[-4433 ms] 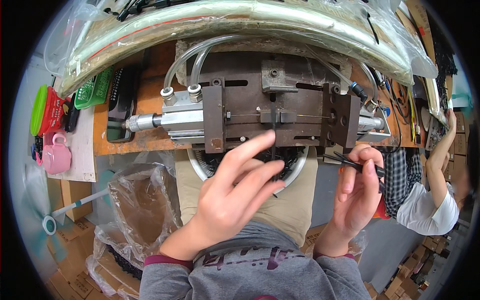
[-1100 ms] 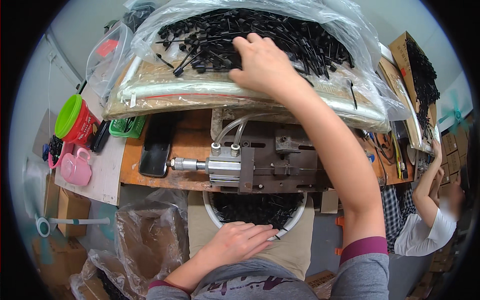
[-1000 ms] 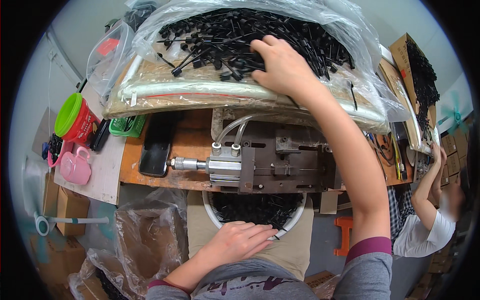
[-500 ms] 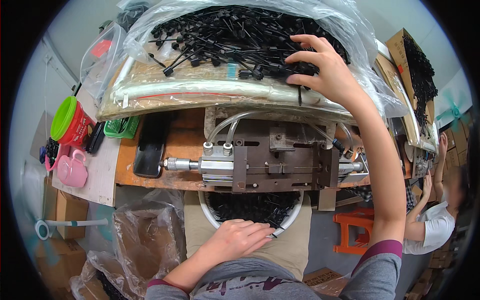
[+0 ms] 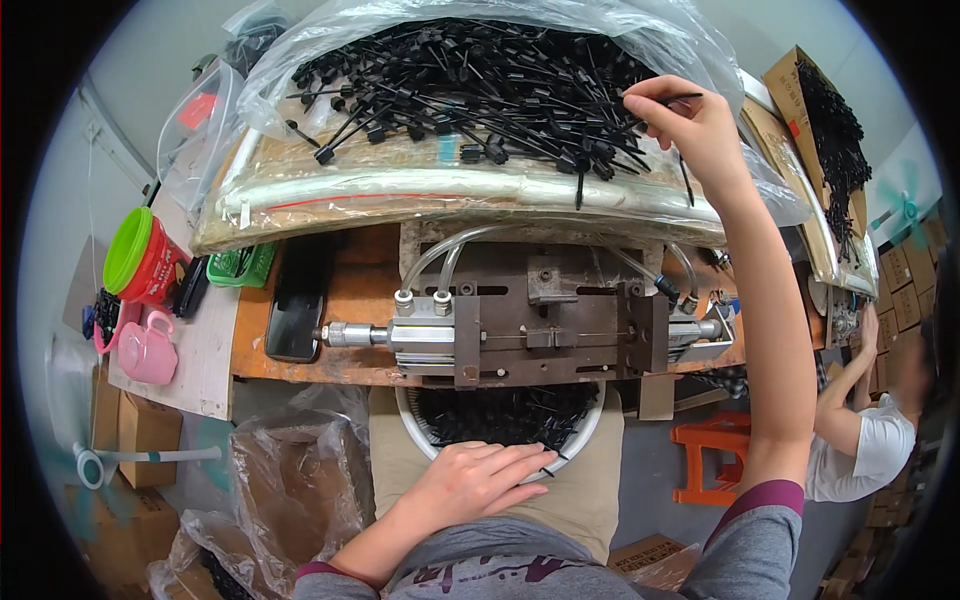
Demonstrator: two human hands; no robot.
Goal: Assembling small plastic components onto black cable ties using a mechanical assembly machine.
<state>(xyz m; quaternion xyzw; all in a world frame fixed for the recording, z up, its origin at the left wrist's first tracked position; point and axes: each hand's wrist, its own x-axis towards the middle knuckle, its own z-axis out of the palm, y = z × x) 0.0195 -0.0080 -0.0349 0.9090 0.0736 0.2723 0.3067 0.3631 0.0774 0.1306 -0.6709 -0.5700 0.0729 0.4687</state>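
Note:
My right hand (image 5: 697,130) is above the right side of a heap of black plastic parts (image 5: 480,70) with thin stems and blocky heads. Its thumb and fingers pinch one stemmed black part (image 5: 684,97), whose thin end sticks out past the fingers. The heap lies in a plastic-lined tray (image 5: 370,190) behind the machine. My left hand (image 5: 477,482) lies with its fingers stretched over the near rim of a white round basket (image 5: 415,428) in my lap. More black parts (image 5: 500,410) fill the basket, and a dark tip shows by the left fingertips.
A metal fixture (image 5: 540,335) with air hoses stands on the bench between tray and basket. A phone (image 5: 298,305), a pink cup (image 5: 148,348) and a red-green tub (image 5: 145,260) are at left. An orange stool (image 5: 710,455) and a co-worker (image 5: 870,440) are at right.
My right hand has gone from spread fingers over the heap to a pinch on a stemmed part, moving a little right. Some parts in the heap have shifted. My left hand stays put.

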